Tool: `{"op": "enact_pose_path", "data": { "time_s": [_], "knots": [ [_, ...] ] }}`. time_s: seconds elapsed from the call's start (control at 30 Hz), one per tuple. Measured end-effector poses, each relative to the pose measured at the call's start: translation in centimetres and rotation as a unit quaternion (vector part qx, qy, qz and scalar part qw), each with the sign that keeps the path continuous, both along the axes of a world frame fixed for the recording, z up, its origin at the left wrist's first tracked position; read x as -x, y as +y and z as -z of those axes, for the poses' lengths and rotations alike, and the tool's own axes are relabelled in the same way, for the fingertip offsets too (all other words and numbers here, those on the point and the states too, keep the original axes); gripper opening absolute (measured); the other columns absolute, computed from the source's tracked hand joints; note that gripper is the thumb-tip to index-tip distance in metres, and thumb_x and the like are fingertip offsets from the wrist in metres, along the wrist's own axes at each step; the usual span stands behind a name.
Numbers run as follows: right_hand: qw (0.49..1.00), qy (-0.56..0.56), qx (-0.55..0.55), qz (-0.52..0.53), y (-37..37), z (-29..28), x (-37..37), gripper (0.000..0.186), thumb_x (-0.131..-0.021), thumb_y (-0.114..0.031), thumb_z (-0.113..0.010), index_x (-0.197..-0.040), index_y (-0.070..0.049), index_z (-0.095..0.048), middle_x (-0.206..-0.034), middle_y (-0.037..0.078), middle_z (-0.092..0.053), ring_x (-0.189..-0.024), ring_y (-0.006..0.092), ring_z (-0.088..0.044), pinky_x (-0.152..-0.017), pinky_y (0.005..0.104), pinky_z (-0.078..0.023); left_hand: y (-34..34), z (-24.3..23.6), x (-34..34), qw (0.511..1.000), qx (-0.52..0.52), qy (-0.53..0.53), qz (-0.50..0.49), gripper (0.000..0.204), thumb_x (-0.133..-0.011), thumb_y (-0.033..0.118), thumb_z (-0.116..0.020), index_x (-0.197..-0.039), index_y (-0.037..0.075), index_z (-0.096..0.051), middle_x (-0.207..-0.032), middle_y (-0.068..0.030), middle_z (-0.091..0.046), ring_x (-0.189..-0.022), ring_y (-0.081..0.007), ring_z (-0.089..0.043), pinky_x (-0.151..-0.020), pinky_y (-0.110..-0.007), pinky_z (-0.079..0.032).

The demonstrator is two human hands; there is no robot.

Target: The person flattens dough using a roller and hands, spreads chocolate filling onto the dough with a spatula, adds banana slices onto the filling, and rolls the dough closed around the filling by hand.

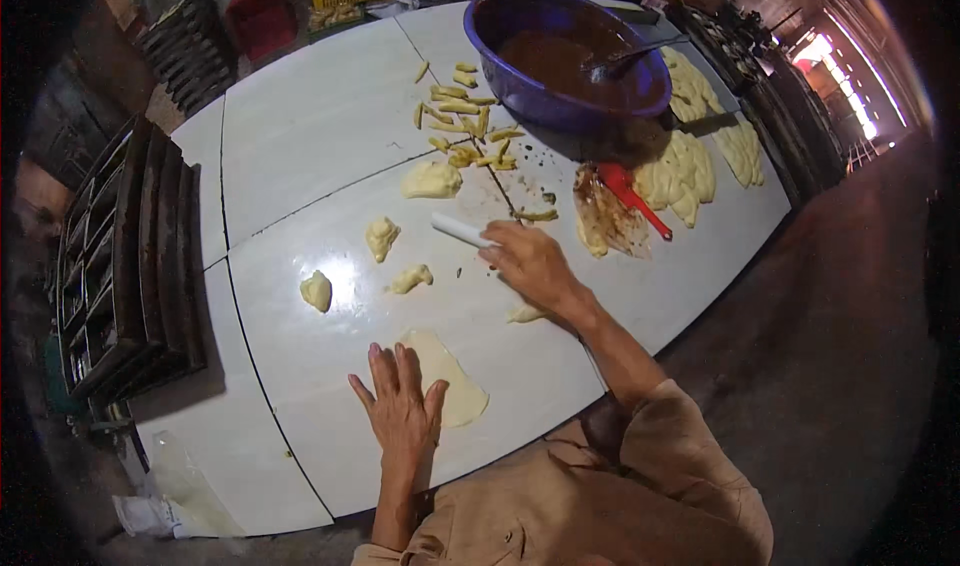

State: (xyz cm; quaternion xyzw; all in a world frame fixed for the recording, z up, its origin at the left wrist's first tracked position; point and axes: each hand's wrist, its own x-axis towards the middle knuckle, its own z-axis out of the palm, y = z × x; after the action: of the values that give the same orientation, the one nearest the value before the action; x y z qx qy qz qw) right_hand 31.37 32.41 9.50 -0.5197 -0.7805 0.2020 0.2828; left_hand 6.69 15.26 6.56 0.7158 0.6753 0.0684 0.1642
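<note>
My left hand (pixel 402 416) lies with fingers spread on the white table, its fingers at the left edge of a thin, flattened sheet of dough (pixel 455 384). Farther off to the right, my right hand (pixel 537 269) is closed on one end of a white rolling pin (pixel 458 230), a short, smooth rod. Small dough lumps (pixel 381 238) are scattered left of the pin, and a larger dough ball (pixel 431 180) sits just beyond it. Part of another dough piece (pixel 527 313) shows beside my right wrist.
A purple basin (pixel 497 81) of brown filling with a ladle stands at the far side. Yellowish strips (pixel 455 107) lie left of it. A red spatula (pixel 632 203) rests by brown-smeared dough and piled dough pieces (pixel 680 171). Stacked dark trays (pixel 125 266) stand at the left.
</note>
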Motion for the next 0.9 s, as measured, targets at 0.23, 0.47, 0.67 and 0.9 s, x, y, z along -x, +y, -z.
{"op": "enact_pose_path", "data": {
  "time_s": [0.23,0.47,0.67,0.9],
  "knots": [
    [0.996,-0.025,-0.051,0.070,14.3,2.1,-5.5,0.033,-0.092,-0.019,-0.063,-0.119,0.000,-0.066,-0.119,0.018,-0.067,-0.107,0.0370,-0.065,-0.095,0.0427,-0.050,-1.1,2.1,1.0,0.992,-0.100,-0.037,-0.069,0.080,-0.092,0.036,-0.067,-0.153,-0.003,-0.034,-0.160,-0.0298,-0.027,-0.150,-0.0474,-0.023,-0.121,-0.064,-0.017],
    [0.994,-0.016,-0.089,-0.056,14.6,1.3,-8.1,0.021,-0.090,-0.016,-0.068,-0.105,-0.001,-0.071,-0.101,0.015,-0.071,-0.092,0.0342,-0.068,-0.082,0.0419,-0.054,-0.9,2.3,-0.1,0.960,-0.122,-0.119,-0.220,0.066,-0.100,0.032,-0.058,-0.150,-0.006,-0.039,-0.159,-0.0308,-0.030,-0.146,-0.0481,-0.032,-0.119,-0.053,-0.028],
    [0.976,-0.047,-0.063,0.204,6.2,-1.3,-20.8,0.018,-0.088,-0.018,-0.076,-0.093,-0.001,-0.070,-0.083,0.012,-0.069,-0.078,0.0312,-0.068,-0.070,0.0378,-0.054,-0.2,2.0,-0.4,0.963,-0.140,-0.058,-0.223,0.063,-0.107,0.039,-0.046,-0.152,-0.004,-0.039,-0.158,-0.0309,-0.032,-0.144,-0.0478,-0.034,-0.116,-0.054,-0.034],
    [0.973,-0.150,-0.012,0.175,3.1,2.6,-26.9,0.026,-0.087,-0.017,-0.077,-0.103,-0.001,-0.065,-0.095,0.014,-0.062,-0.083,0.0324,-0.063,-0.076,0.0409,-0.051,-0.1,2.8,-1.0,0.951,-0.141,-0.120,-0.247,0.060,-0.106,0.035,-0.049,-0.152,-0.003,-0.039,-0.158,-0.0307,-0.031,-0.145,-0.0476,-0.034,-0.113,-0.054,-0.040]
  ]
}}
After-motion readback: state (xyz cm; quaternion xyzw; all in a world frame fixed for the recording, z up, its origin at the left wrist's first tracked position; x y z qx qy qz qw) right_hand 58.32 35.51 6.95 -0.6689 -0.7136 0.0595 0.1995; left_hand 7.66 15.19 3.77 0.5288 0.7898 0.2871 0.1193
